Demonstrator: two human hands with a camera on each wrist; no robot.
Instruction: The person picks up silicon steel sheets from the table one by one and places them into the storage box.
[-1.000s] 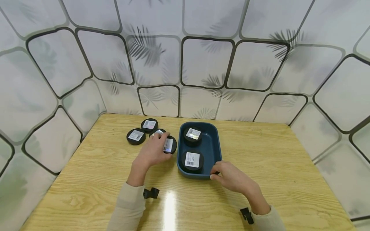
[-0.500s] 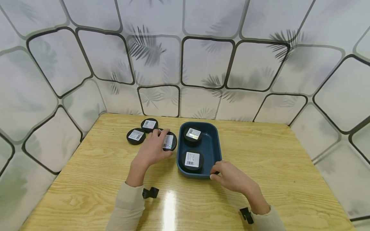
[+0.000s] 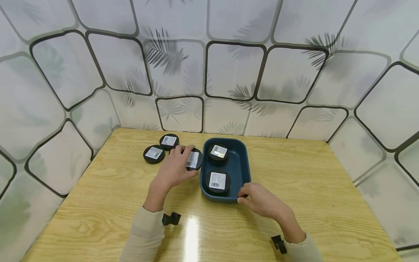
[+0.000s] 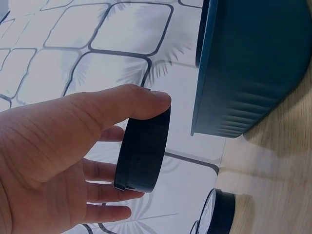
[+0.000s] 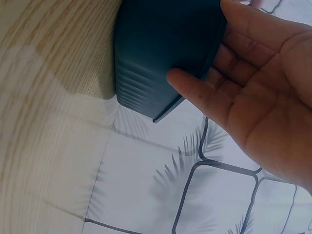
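Observation:
My left hand [image 3: 172, 168] grips a flat round black container [image 3: 194, 160] with a white barcode label on top. In the left wrist view this black container [image 4: 144, 153] is off the table, thumb on one side and fingers on the other, beside the tray wall. The dark blue rectangular tray [image 3: 241, 165] stands just to its right. Inside the tray's left half sit a far black container [image 3: 218, 153] and a near black container [image 3: 217, 182], both labelled. My right hand [image 3: 263, 202] pinches the tray's near right corner; in the right wrist view its thumb lies against the outer wall.
Left of my left hand lie two more labelled black containers, a nearer one [image 3: 154, 154] and a farther one [image 3: 169, 141]. Another is mostly hidden behind my fingers. The wooden table [image 3: 314, 174] meets a patterned curtain [image 3: 234, 69] at the back and sides.
My left hand has closed round the rightmost black container, lifted it and shifted it slightly right toward the tray. The right hand and the tray have stayed in place.

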